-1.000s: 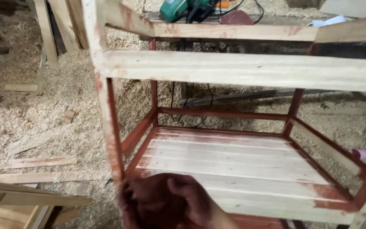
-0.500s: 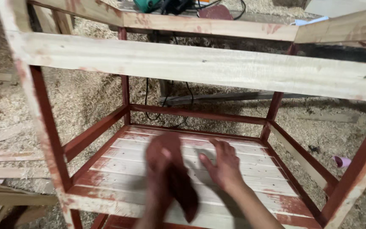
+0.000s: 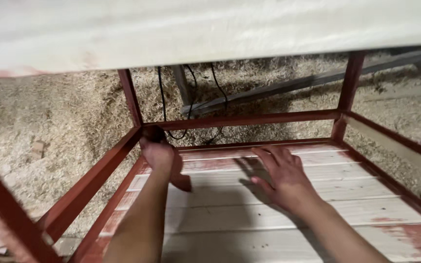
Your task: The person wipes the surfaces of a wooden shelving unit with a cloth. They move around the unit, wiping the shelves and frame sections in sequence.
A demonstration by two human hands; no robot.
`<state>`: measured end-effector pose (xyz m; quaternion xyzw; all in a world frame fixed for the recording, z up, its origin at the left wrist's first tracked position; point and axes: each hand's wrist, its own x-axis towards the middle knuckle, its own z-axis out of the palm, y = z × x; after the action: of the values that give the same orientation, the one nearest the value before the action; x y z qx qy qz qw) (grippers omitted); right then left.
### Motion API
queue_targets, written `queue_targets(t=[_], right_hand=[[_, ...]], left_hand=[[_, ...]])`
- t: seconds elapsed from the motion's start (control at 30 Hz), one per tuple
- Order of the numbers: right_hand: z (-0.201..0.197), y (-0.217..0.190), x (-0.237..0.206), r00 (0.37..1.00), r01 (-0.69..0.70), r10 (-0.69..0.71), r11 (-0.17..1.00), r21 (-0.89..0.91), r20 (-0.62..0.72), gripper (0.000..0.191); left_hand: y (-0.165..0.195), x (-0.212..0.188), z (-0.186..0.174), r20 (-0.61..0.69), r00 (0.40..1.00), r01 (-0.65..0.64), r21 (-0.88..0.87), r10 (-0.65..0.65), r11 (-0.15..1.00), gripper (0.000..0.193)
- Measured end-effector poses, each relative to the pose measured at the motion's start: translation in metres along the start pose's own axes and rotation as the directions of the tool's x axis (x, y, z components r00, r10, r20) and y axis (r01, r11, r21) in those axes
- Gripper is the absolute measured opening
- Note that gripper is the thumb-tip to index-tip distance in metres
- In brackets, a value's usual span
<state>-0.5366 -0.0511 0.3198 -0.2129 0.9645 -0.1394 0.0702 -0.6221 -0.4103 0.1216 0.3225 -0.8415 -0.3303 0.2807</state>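
A wooden frame with red-stained rails fills the view; its pale slatted shelf lies at six o'clock. The right hand rests flat there, fingers spread. At nine o'clock, the left hand grips a dark red rag at the corner.

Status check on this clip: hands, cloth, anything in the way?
Left hand grips dark red cloth at shelf's back-left corner. Right hand flat on slatted shelf. Nothing blocking.

Both bare forearms reach forward and down. The left hand is curled in a closed grip, knuckles up. The right hand lies open, palm down, fingers spread and pointing forward-left.
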Motion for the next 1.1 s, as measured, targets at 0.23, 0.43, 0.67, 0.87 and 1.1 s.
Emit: queue_targets(t=[0.23, 0.43, 0.67, 0.87, 1.1], right_hand=[[-0.012, -0.008, 0.002, 0.985, -0.137, 0.132, 0.99, 0.041, 0.113, 0.082], [-0.017, -0.01, -0.002, 0.98, -0.158, 0.148, 0.985, 0.071, 0.129, 0.076], [-0.004, 0.007, -0.005, 0.994, -0.112, 0.112, 0.993, 0.023, 0.001, 0.068], [0.006, 0.017, -0.005, 0.994, -0.064, 0.066, 0.998, 0.029, -0.083, 0.068], [0.013, 0.012, -0.005, 0.993, 0.027, -0.022, 0.999, 0.04, -0.114, 0.061]], left_hand=[[-0.023, 0.055, 0.027, 0.041, 0.967, -0.254, 0.038, 0.252, 0.966, 0.043], [0.018, 0.016, 0.06, 0.076, 0.936, -0.302, -0.332, 0.344, 0.894, 0.029], [0.155, -0.107, 0.142, 0.271, 0.772, -0.437, -0.43, 0.575, 0.79, 0.021], [0.122, -0.099, 0.077, 0.456, 0.842, -0.248, -0.149, 0.289, 0.957, 0.036], [0.011, 0.021, -0.016, 0.099, 0.974, -0.224, 0.507, 0.202, 0.832, 0.048]])
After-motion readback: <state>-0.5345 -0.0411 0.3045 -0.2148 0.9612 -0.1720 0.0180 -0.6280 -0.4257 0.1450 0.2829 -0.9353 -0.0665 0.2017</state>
